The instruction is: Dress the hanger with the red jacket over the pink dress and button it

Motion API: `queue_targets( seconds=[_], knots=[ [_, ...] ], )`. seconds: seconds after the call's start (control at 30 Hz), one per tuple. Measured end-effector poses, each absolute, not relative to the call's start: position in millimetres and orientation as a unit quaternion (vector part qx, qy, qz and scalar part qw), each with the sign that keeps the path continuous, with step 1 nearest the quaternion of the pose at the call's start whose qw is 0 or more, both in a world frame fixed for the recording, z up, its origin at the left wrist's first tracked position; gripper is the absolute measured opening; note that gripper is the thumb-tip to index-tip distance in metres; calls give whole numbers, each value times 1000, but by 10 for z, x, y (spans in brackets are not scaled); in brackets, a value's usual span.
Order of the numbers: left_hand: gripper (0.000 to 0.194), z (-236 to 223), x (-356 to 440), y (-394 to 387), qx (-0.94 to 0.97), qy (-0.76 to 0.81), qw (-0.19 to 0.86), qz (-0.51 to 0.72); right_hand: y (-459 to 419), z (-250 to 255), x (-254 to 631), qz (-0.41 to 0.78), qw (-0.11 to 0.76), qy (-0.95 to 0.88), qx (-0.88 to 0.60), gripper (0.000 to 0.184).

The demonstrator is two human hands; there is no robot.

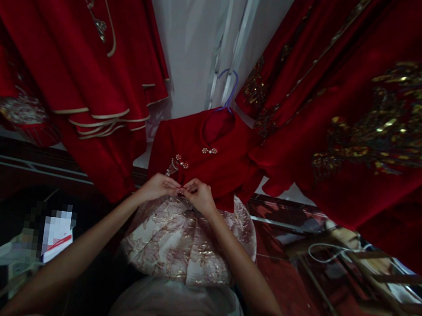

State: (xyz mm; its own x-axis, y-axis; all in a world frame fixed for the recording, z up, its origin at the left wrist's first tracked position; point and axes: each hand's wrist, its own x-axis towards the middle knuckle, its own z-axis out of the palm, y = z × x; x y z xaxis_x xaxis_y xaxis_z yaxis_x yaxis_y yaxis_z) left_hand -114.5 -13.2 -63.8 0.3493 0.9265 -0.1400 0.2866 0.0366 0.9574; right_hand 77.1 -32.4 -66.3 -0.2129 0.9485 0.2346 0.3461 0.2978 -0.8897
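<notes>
A short red jacket [183, 131] hangs in front of me on a purple hanger [231, 90]. One jewelled clasp [209, 151] sits below its neckline and another [182, 161] lower on the front, beside a beaded ornament [172, 167]. At the jacket's lower front edge, my left hand [160, 186] and my right hand [199, 195] meet, both with fingers pinched. Between the fingertips is a bit of the red edge with a small shiny fastening, too small to make out fully. A pale brocade skirt [185, 242] with gold pattern spreads just below my hands.
Red garments with pale piping [102, 73] hang on the left, and a red garment with gold sequins [392, 124] on the right. A wooden chair frame [372, 285] lies low at right with a white cord [322, 251]. A lit phone-like screen [57, 236] is at lower left.
</notes>
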Motion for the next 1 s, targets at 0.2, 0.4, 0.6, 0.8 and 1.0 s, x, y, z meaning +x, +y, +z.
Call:
queue_targets(
  seconds=[0.2, 0.4, 0.6, 0.8, 1.0],
  knots=[
    [29, -637, -1130, -142, 637, 485, 509, 316, -315, -692, 768, 351, 418, -698, -463, 10],
    [26, -668, -1174, -117, 644, 467, 520, 310, -331, -695, 752, 346, 418, -705, -456, 10],
    [26, -682, -1207, -108, 682, 482, 463, 296, -346, -714, 725, 325, 437, -713, -441, 8],
    [30, -695, -1172, -119, 683, 476, 467, 299, -317, -710, 740, 305, 436, -731, -426, 10],
    [25, -696, -1183, -128, 697, 488, 434, 297, -335, -655, 701, 252, 400, -759, -447, 4]
  ],
)
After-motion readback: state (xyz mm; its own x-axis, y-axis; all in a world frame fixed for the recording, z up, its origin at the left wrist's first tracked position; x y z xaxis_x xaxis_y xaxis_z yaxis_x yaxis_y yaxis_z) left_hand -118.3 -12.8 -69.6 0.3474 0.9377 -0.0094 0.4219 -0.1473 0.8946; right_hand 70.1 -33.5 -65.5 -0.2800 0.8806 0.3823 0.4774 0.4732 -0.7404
